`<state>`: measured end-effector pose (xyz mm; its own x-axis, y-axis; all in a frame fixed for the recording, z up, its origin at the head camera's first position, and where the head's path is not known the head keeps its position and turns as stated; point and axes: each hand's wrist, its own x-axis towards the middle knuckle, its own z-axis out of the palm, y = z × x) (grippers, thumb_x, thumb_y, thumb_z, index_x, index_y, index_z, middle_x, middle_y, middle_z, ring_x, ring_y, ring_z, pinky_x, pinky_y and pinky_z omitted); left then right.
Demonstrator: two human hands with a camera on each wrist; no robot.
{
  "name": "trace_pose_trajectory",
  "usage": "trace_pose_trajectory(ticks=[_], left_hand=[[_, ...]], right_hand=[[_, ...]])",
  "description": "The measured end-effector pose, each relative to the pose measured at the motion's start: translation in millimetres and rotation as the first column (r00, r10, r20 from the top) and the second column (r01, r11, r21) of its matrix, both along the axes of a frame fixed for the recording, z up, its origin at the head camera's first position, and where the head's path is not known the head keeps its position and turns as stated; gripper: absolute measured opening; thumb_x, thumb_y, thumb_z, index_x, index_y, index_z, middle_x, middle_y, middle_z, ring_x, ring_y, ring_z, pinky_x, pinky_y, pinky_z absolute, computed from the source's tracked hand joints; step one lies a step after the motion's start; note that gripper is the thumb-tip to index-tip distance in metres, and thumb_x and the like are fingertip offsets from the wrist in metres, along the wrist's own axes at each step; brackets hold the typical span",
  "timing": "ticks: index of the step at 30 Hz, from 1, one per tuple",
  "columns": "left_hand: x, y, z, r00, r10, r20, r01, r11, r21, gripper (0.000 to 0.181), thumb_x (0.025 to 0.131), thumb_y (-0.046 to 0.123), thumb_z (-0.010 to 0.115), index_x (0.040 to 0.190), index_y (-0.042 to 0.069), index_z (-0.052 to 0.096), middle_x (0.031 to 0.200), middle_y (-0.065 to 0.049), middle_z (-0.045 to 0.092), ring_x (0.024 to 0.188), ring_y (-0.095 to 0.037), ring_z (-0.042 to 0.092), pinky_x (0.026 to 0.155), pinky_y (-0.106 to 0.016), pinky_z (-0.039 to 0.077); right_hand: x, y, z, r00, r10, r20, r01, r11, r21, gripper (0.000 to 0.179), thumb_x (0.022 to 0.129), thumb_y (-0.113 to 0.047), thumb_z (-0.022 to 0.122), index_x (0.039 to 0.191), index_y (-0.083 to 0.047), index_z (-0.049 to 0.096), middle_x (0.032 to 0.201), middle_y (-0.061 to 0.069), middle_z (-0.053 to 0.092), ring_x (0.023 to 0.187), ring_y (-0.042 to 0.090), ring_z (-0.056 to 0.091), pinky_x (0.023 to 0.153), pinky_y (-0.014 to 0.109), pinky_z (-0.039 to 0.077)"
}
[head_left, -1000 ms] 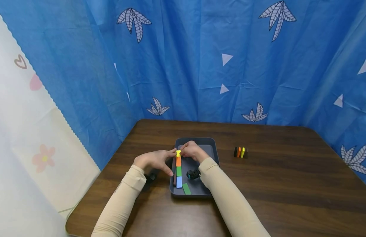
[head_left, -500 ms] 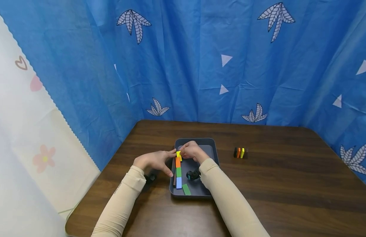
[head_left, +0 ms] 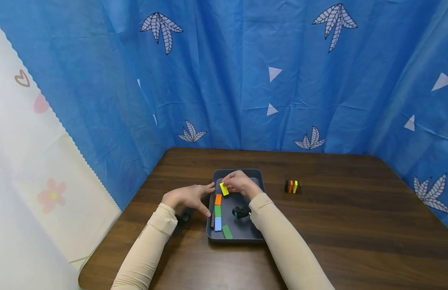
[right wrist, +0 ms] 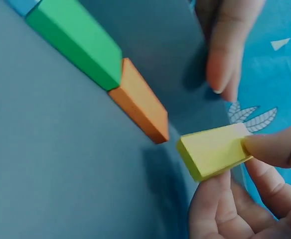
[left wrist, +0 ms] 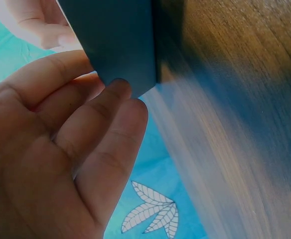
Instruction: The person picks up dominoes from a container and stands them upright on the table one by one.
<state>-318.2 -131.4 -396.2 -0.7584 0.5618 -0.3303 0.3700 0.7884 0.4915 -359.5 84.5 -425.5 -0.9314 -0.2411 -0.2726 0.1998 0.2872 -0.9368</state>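
My right hand [head_left: 240, 183] pinches a yellow block [right wrist: 213, 149] between thumb and fingers, over the far left part of a dark grey tray [head_left: 235, 241]. The block is tilted, with a gap between it and the orange block [right wrist: 140, 102]. That orange block ends a row along the tray's left side, followed by a green block [right wrist: 75, 42] and a light blue block [head_left: 218, 224] nearer me. With thumb and fingers spread, my left hand [head_left: 187, 197] is at the tray's left wall, fingertips against its outside in the left wrist view.
A second green block [head_left: 227, 232] lies askew in the tray's near left corner. To the right of the tray, several small blocks [head_left: 291, 186] stand side by side on the brown wooden table [head_left: 336, 225]. Blue curtain [head_left: 224, 80] hangs behind the table.
The yellow block has come away from the far end of the row and turned, moving slightly right with my right hand. My left hand has stayed at the tray's left wall.
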Motion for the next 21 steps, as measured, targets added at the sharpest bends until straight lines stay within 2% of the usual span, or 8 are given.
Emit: trace_pose_trajectory(ticks=[3, 5, 10, 14, 17, 21], left_hand=[[-0.3, -0.2, -0.4, 1.000, -0.004, 0.000, 0.004, 1.000, 0.001, 0.105, 0.074, 0.046, 0.086, 0.158, 0.013, 0.032, 0.169, 0.000, 0.018, 0.153, -0.031, 0.025, 0.120, -0.059, 0.027], [-0.4, -0.1, -0.8, 1.000, -0.005, 0.001, 0.005, 1.000, 0.002, 0.105, 0.074, 0.046, 0.086, 0.158, 0.012, 0.032, 0.169, -0.001, 0.017, 0.154, -0.032, 0.024, 0.120, -0.059, 0.027], [-0.3, 0.2, -2.0, 1.000, -0.003, 0.007, 0.003, 1.000, 0.004, 0.106, 0.074, 0.046, 0.087, 0.158, 0.012, 0.032, 0.169, -0.002, 0.017, 0.154, -0.033, 0.023, 0.120, -0.059, 0.027], [-0.4, 0.3, -2.1, 1.000, -0.009, 0.011, 0.008, 1.000, 0.013, 0.106, 0.074, 0.045, 0.087, 0.157, 0.010, 0.031, 0.169, -0.004, 0.017, 0.154, -0.033, 0.023, 0.120, -0.057, 0.027], [-0.8, 0.3, -1.7, 1.000, -0.013, 0.014, 0.013, 1.000, 0.025, 0.106, 0.075, 0.044, 0.087, 0.157, 0.009, 0.031, 0.169, -0.005, 0.017, 0.154, -0.033, 0.023, 0.121, -0.056, 0.028], [-1.0, 0.2, -1.6, 1.000, -0.004, 0.015, 0.004, 1.000, 0.030, 0.106, 0.075, 0.044, 0.087, 0.157, 0.009, 0.031, 0.169, -0.004, 0.017, 0.154, -0.033, 0.023, 0.120, -0.057, 0.028]], right_hand=[[0.5, 4.0, 2.8, 0.999, 0.036, -0.031, -0.035, 0.999, 0.028, 0.017, 0.096, -0.007, 0.062, 0.108, 0.001, 0.071, 0.112, 0.014, 0.065, 0.093, 0.024, 0.062, 0.093, 0.036, 0.058], [1.0, 7.1, 5.0, 0.997, 0.061, -0.054, -0.058, 0.997, 0.048, 0.016, 0.096, -0.009, 0.063, 0.106, 0.000, 0.071, 0.106, 0.012, 0.064, 0.090, 0.022, 0.060, 0.085, 0.032, 0.057], [6.8, 15.7, 15.3, 0.990, 0.104, -0.097, -0.099, 0.994, 0.056, 0.013, 0.096, -0.010, 0.062, 0.102, -0.002, 0.071, 0.104, 0.010, 0.066, 0.087, 0.025, 0.056, 0.072, 0.030, 0.045], [14.3, 23.4, 29.1, 0.978, 0.145, -0.149, -0.143, 0.989, 0.026, 0.011, 0.097, -0.007, 0.059, 0.098, 0.000, 0.067, 0.112, 0.019, 0.071, 0.085, 0.030, 0.054, 0.070, 0.029, 0.044], [19.6, 30.1, 39.9, 0.969, 0.166, -0.184, -0.172, 0.985, -0.017, 0.009, 0.097, -0.004, 0.057, 0.096, 0.001, 0.064, 0.116, 0.025, 0.071, 0.084, 0.029, 0.055, 0.072, 0.030, 0.046], [25.6, 41.7, 48.0, 0.962, 0.161, -0.221, -0.179, 0.982, -0.062, 0.008, 0.097, -0.002, 0.056, 0.092, -0.001, 0.061, 0.111, 0.023, 0.073, 0.083, 0.025, 0.060, 0.075, 0.033, 0.050]])
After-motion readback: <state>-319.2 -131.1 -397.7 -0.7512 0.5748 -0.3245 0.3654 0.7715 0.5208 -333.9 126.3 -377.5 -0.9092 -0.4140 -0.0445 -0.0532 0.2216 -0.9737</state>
